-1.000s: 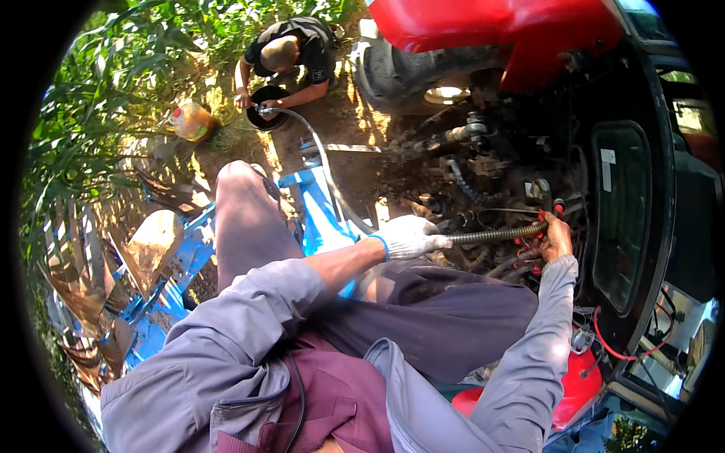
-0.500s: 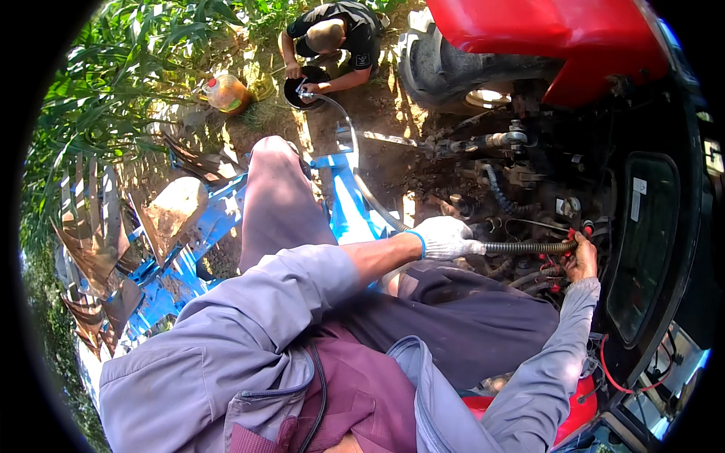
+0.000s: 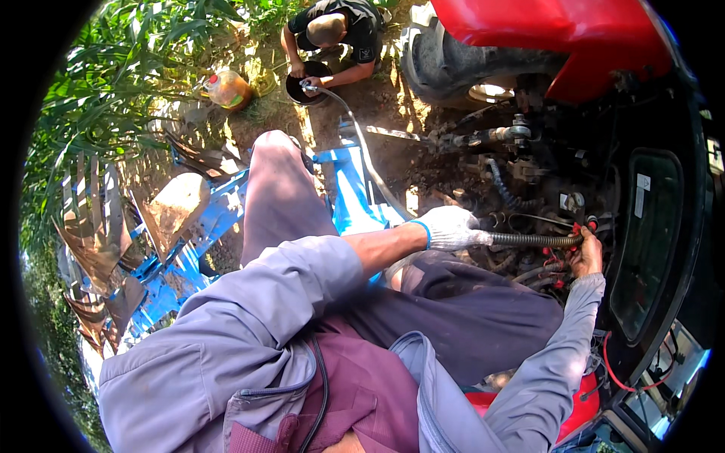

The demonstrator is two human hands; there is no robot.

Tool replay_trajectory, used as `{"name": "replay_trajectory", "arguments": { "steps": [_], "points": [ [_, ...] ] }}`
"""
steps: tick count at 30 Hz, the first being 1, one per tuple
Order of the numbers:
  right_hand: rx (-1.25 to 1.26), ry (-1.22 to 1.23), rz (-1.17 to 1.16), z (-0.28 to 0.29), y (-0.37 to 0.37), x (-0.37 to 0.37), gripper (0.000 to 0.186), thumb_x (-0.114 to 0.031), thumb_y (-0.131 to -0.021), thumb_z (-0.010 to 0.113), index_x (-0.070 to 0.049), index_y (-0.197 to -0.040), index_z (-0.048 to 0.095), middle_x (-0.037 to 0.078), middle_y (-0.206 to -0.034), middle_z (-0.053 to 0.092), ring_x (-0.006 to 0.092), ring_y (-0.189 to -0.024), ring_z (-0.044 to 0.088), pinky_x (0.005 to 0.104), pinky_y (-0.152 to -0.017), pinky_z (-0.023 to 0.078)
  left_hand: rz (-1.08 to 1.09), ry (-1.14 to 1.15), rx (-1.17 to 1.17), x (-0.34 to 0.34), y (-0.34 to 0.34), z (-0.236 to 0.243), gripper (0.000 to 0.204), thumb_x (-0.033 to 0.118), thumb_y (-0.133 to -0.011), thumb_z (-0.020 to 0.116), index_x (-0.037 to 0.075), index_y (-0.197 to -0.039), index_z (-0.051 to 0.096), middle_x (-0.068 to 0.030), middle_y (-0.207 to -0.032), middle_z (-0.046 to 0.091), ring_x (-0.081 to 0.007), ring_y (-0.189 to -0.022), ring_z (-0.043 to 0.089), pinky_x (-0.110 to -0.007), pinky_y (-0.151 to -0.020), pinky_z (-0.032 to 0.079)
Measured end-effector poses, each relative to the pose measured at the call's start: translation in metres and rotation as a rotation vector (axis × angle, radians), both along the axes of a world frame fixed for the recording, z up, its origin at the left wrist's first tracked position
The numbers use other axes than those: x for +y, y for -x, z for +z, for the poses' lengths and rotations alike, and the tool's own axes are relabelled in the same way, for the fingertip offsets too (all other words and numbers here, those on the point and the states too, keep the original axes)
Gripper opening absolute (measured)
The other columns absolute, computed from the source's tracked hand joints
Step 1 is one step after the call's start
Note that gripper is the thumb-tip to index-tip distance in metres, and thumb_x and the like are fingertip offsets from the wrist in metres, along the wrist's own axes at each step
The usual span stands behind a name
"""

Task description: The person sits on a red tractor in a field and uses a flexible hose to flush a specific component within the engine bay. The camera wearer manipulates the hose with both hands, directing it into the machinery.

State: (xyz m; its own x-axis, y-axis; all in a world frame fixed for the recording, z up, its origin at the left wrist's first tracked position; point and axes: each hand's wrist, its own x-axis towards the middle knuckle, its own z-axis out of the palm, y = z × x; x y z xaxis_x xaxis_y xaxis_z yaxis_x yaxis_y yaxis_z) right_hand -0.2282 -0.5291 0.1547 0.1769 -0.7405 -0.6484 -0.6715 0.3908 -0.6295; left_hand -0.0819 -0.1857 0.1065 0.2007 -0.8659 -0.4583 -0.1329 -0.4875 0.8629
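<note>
My left hand, in a white knit glove, is closed around a spiral-wrapped hydraulic hose. At the hose's right end, my bare right hand has its fingers wrapped round it, beside red-capped couplings on the back of the tractor. The tip of the hose is hidden by my fingers. A grey hose runs from near my left glove up to another person crouching on the ground. That person's hands hold its metal end over a black bucket.
A red fender and a big tyre stand at the upper right. Linkage arms lie below them. A blue plough frame is at the left, near a jug of amber liquid and corn plants. The cab window borders the right.
Both my hands keep their hold on the hose, shifted very slightly to the right in the picture. The other person's hands have moved slightly over the bucket.
</note>
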Motion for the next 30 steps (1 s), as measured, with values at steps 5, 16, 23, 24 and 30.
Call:
{"name": "replay_trajectory", "arguments": {
  "steps": [5,16,23,24,30],
  "points": [
    [0.028,0.001,0.040,0.001,0.001,0.000,0.023,-0.033,-0.093,0.053,-0.011,-0.095,0.054,0.002,-0.075,0.059,0.0176,-0.062,0.058,0.0299,-0.047,0.040,0.004,-0.005,-0.001,0.001,0.005,-0.005,0.066,0.063,-0.087,0.048,0.001,-0.102,0.066,-0.0220,-0.097,0.066,-0.0375,-0.095,0.062,-0.044,-0.083,0.046],
    [0.012,-0.005,-0.005,0.002,0.001,-0.001,0.022,-0.033,-0.093,0.053,-0.011,-0.090,0.055,0.001,-0.074,0.059,0.0161,-0.060,0.055,0.0302,-0.047,0.039,0.000,0.030,-0.008,-0.003,-0.003,-0.004,0.064,0.062,-0.088,0.049,0.001,-0.098,0.067,-0.0212,-0.092,0.066,-0.0376,-0.091,0.063,-0.044,-0.080,0.047],
    [0.024,0.008,0.011,-0.001,0.002,-0.001,0.021,-0.034,-0.092,0.054,-0.013,-0.094,0.055,0.001,-0.078,0.061,0.0150,-0.061,0.054,0.0300,-0.047,0.039,0.024,0.022,-0.004,0.000,0.005,-0.005,0.064,0.060,-0.088,0.050,0.000,-0.100,0.067,-0.0231,-0.092,0.065,-0.0387,-0.091,0.062,-0.045,-0.080,0.046],
    [0.026,0.008,0.011,0.001,0.001,-0.001,0.021,-0.034,-0.092,0.054,-0.013,-0.094,0.055,0.001,-0.078,0.061,0.0150,-0.061,0.054,0.0300,-0.047,0.039,0.002,0.036,-0.009,0.000,0.002,-0.006,0.063,0.060,-0.088,0.049,0.000,-0.101,0.067,-0.0230,-0.092,0.065,-0.0385,-0.091,0.062,-0.045,-0.081,0.046],
    [0.017,0.010,0.013,0.000,0.002,-0.003,0.020,-0.033,-0.093,0.054,-0.014,-0.097,0.054,0.001,-0.078,0.061,0.0140,-0.062,0.053,0.0299,-0.048,0.038,-0.005,0.038,-0.003,-0.002,-0.002,0.000,0.063,0.060,-0.088,0.049,0.000,-0.098,0.067,-0.0235,-0.091,0.065,-0.0381,-0.090,0.062,-0.045,-0.080,0.046]
  ]
}}
